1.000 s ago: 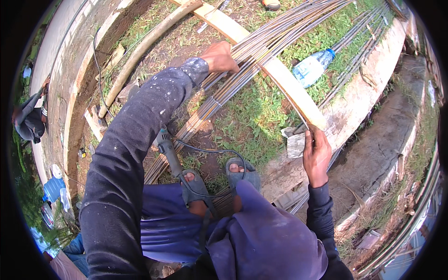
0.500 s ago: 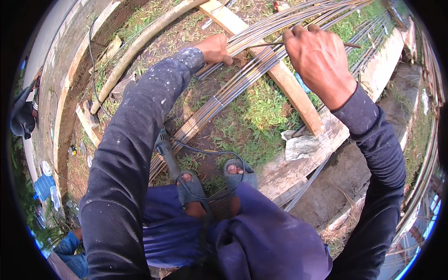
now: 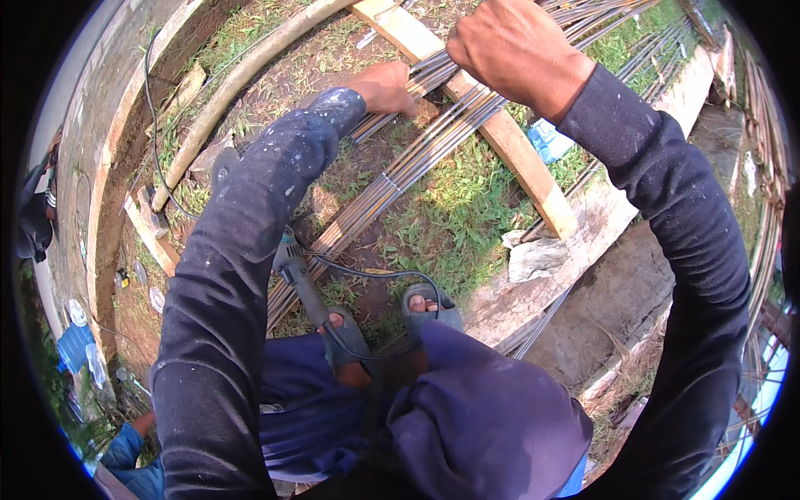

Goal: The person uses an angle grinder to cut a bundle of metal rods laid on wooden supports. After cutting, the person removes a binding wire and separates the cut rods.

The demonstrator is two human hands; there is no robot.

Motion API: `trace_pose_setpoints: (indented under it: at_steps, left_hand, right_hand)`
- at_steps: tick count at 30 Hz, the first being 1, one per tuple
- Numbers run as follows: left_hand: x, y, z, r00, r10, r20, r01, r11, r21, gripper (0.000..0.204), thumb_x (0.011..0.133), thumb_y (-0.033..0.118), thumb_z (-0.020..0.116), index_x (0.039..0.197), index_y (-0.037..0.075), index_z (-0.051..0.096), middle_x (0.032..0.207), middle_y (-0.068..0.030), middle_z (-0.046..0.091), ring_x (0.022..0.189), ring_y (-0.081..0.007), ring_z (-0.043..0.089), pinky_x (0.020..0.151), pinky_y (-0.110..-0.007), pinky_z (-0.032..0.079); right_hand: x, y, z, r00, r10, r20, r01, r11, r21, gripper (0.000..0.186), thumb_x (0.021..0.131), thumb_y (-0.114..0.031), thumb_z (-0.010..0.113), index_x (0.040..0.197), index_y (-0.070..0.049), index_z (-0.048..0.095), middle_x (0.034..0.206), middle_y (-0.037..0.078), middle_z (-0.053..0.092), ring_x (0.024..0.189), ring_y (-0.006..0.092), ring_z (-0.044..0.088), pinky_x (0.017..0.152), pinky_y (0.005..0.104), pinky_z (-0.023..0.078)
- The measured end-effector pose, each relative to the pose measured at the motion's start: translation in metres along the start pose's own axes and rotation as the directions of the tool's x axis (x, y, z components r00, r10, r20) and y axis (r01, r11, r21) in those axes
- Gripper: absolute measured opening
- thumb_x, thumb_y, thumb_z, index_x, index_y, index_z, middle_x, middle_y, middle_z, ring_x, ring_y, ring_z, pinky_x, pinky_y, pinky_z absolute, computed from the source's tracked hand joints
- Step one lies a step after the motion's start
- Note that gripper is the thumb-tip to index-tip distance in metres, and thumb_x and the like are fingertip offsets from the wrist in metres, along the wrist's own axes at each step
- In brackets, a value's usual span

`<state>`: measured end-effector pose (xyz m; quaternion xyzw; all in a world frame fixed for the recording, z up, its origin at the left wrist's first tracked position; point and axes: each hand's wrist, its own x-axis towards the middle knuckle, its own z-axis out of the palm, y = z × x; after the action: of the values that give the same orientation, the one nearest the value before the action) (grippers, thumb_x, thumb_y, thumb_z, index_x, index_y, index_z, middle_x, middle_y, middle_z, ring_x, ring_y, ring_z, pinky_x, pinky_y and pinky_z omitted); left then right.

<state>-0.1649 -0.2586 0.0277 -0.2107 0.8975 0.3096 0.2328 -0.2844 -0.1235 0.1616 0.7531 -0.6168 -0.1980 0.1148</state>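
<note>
My left hand (image 3: 382, 88) is at the upper middle, its fingers closed round a bundle of thin steel rods (image 3: 435, 68), partly hidden. Just right of it, above the rods, my right hand (image 3: 518, 52) makes a fist, back of the hand up. Whatever that fist holds is hidden. A second bundle of long steel rods (image 3: 358, 208) slants down toward my feet, bound by a thin tie. Both bundles cross a wooden beam (image 3: 521, 171). An angle grinder (image 3: 298, 271) with a dark cord lies beside my sandalled foot.
A curved wooden pole (image 3: 218, 125) and an earth-coloured edge board (image 3: 112, 192) run along the left. A concrete ledge (image 3: 583, 242) borders the grass on the right, with a crumpled paper sack (image 3: 533, 260) on it. Part of another person (image 3: 133, 458) shows at lower left.
My right hand has moved left and up, closer to my left hand. The thin dark rod that stuck out of its fist no longer shows. My left hand stays at the bundle.
</note>
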Motion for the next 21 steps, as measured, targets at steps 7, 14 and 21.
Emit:
trace_pose_setpoints:
  at_steps: [7, 14, 21]
  left_hand:
    - [0.003, -0.006, -0.005, 0.998, 0.004, 0.059, -0.003, 1.000, -0.013, 0.056, 0.076, 0.039, 0.077, 0.109, -0.002, 0.059, 0.104, -0.0206, 0.062, 0.098, -0.0303, 0.063, 0.084, -0.039, 0.050]
    - [-0.029, -0.035, -0.026, 0.927, 0.028, -0.373, -0.053, 0.997, -0.055, 0.080, 0.077, 0.058, 0.074, 0.126, -0.003, 0.059, 0.118, -0.0250, 0.066, 0.108, -0.0366, 0.065, 0.094, -0.043, 0.050]
    - [-0.173, -0.141, -0.053, 0.649, -0.464, -0.603, 0.332, 0.886, -0.324, 0.047, 0.085, 0.045, 0.071, 0.095, -0.002, 0.070, 0.084, -0.0185, 0.072, 0.082, -0.0293, 0.070, 0.079, -0.040, 0.054]
  right_hand:
    - [0.007, -0.014, 0.035, 0.998, 0.002, -0.059, -0.001, 1.000, 0.029, 0.019, 0.083, -0.020, 0.061, 0.066, -0.012, 0.064, 0.058, 0.007, 0.059, 0.059, 0.0239, 0.064, 0.055, 0.0385, 0.048]
    - [0.020, -0.037, 0.051, 0.986, 0.061, 0.157, -0.074, 0.994, 0.081, 0.020, 0.093, -0.020, 0.060, 0.076, -0.011, 0.067, 0.066, 0.008, 0.061, 0.064, 0.0224, 0.066, 0.059, 0.0367, 0.052]
    - [-0.024, -0.222, 0.000, 0.963, 0.256, 0.088, -0.179, 0.358, 0.916, 0.040, 0.093, -0.037, 0.064, 0.090, 0.003, 0.064, 0.082, 0.023, 0.068, 0.076, 0.0396, 0.070, 0.064, 0.0492, 0.056]
